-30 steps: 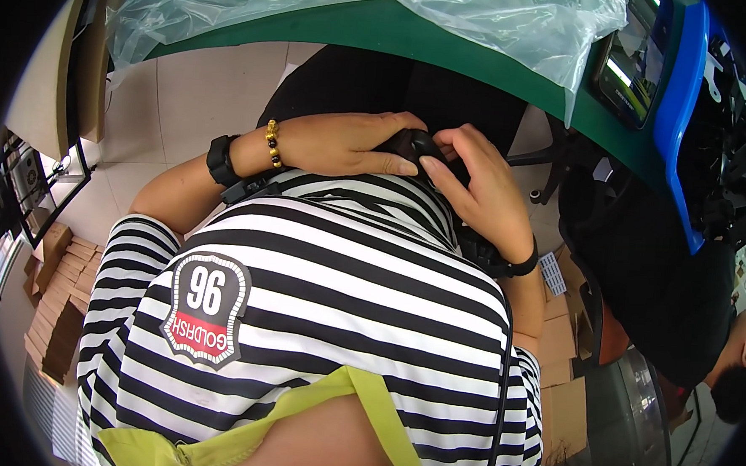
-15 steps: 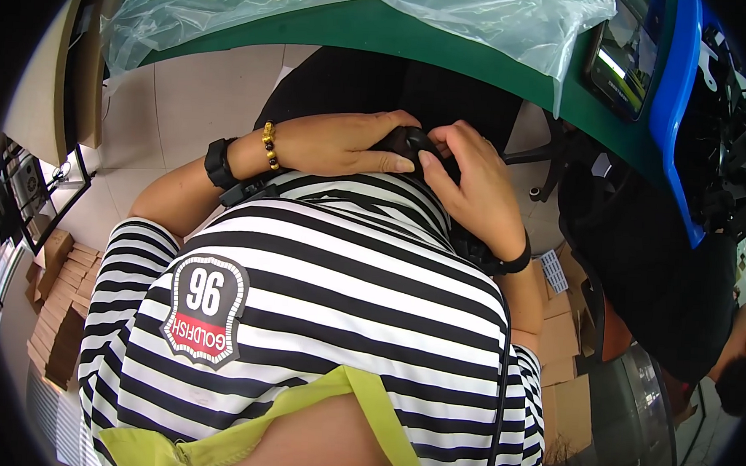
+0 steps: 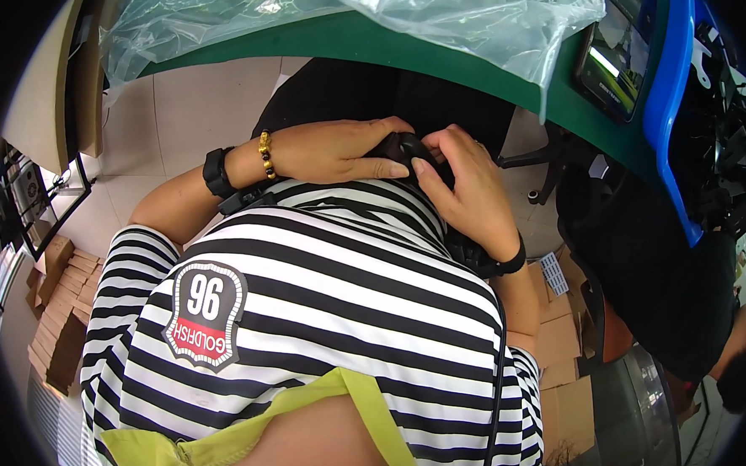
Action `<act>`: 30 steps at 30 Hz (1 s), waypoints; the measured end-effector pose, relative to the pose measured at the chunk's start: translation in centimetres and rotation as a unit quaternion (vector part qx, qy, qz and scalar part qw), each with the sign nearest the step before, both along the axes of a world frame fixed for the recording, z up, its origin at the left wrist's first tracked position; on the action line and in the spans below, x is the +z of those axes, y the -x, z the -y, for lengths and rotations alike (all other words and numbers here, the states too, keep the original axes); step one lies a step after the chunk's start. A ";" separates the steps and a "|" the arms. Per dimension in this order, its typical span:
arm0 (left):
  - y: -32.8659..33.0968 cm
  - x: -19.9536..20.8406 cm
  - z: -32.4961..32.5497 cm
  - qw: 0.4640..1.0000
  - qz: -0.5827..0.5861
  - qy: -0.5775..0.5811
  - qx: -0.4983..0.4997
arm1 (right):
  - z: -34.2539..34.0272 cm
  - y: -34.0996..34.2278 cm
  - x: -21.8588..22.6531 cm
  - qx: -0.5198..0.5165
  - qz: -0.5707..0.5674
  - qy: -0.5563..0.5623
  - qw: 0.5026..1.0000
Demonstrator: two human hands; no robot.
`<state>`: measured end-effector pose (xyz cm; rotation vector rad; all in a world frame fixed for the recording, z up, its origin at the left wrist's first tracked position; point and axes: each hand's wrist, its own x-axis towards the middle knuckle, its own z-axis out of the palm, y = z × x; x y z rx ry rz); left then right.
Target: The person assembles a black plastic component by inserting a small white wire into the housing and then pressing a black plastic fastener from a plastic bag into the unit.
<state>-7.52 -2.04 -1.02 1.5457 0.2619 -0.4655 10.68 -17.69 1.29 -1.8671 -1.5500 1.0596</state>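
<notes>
A dark rounded black object (image 3: 409,146) sits at my waist, between my two hands; its kind does not show clearly. My left hand (image 3: 343,151) is closed round its left side, thumb stretched along the near edge and fingertips hidden behind it. On the other side, my right hand (image 3: 468,183) is bent over the object's right part, thumb and fingers drawn together against it. Black straps circle both wrists, and a beaded bracelet (image 3: 265,154) lies on the left one.
Ahead is a green table edge (image 3: 316,40) under clear plastic sheeting (image 3: 452,18). A phone (image 3: 614,64) lies at the right, beside a blue tray (image 3: 667,122) of black parts. Cardboard boxes (image 3: 568,412) stand on the right; a person in black (image 3: 658,273) is nearby.
Both hands have shifted very slightly left with the black object between them. The right fingers have moved a little over it. Both hands keep their hold.
</notes>
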 end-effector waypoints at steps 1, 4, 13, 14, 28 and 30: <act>0.0 0.1 0.0 1.000 0.006 -0.005 0.002 | 0.0 0.0 0.0 0.000 -0.002 -0.002 1.000; 0.2 -0.4 0.2 1.000 0.022 -0.001 0.007 | 0.0 0.1 0.1 0.002 0.006 -0.009 1.000; 0.5 -0.5 0.5 0.998 0.057 -0.029 0.003 | 0.3 0.1 0.7 -0.010 -0.009 0.003 1.000; 0.6 -0.6 0.5 0.998 0.060 -0.032 0.004 | 0.4 -0.2 0.9 0.000 -0.028 0.004 1.000; -0.2 0.0 -0.1 0.999 0.021 -0.024 -0.009 | 0.0 0.6 0.3 -0.029 0.020 0.014 0.999; 0.0 -0.3 0.0 0.999 0.030 -0.029 -0.007 | 0.3 0.3 0.1 -0.017 -0.003 0.017 1.000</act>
